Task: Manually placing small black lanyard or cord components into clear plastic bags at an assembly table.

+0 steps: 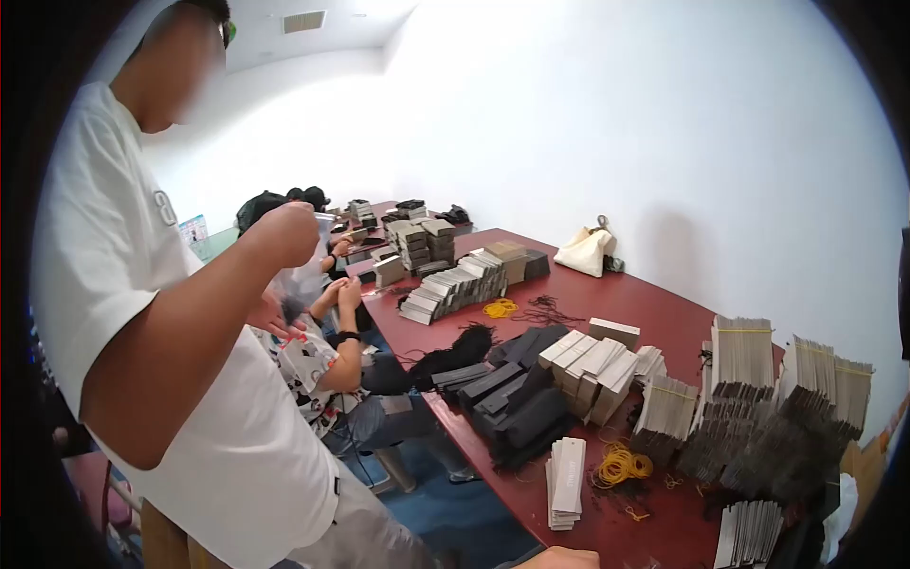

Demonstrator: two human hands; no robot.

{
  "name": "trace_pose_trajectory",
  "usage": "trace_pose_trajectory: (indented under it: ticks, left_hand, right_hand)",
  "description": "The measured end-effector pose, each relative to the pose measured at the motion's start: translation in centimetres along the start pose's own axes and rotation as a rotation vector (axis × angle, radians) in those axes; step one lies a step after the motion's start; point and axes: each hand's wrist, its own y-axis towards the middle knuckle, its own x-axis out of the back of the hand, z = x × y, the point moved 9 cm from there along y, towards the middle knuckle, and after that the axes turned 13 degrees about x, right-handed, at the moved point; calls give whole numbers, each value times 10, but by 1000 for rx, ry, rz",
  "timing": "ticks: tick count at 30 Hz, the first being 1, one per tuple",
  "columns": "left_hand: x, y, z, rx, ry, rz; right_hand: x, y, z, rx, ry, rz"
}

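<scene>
Only a sliver of a hand, which looks like my left hand (561,559), shows at the lower edge; its fingers are cut off by the frame. Nearest to it on the dark red table is a small, fanned stack of pale card strips (566,486). A tangle of yellow rubber bands (623,464) lies just right of that stack. Behind it are black strips (519,408) in a heap and blocks of pale cards (592,365). My right hand is out of the picture.
Tall banded card bundles (742,353) line the table's right side. A person in a white T-shirt (227,446) stands at the left, handling a clear plastic bag (308,275). Other people sit farther along. A cream bag (583,251) rests against the wall.
</scene>
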Motion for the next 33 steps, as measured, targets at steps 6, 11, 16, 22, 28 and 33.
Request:
trace_pose_trajectory:
  ticks: [6, 11, 16, 22, 28, 33]
  left_hand:
    - [20, -6, 10, 19, -117, -147]
    - [22, -11, 22, 67, -197, -209]
    - [30, -15, 32, 98, -266, -272]
    - [38, -12, 38, 105, -290, -348]
    - [40, -4, 37, 94, -138, -367]
    - [40, 0, 50, 124, -84, -373]
  right_hand:
    - [-7, 37, 31, -200, 126, 70]
    - [-4, 46, 58, -56, 57, 66]
    - [-17, 44, 52, -165, 110, 138]
    - [-14, 42, 46, -247, 105, 2]
    - [19, 47, 62, -144, -4, -20]
    - [50, 42, 64, -172, -120, -182]
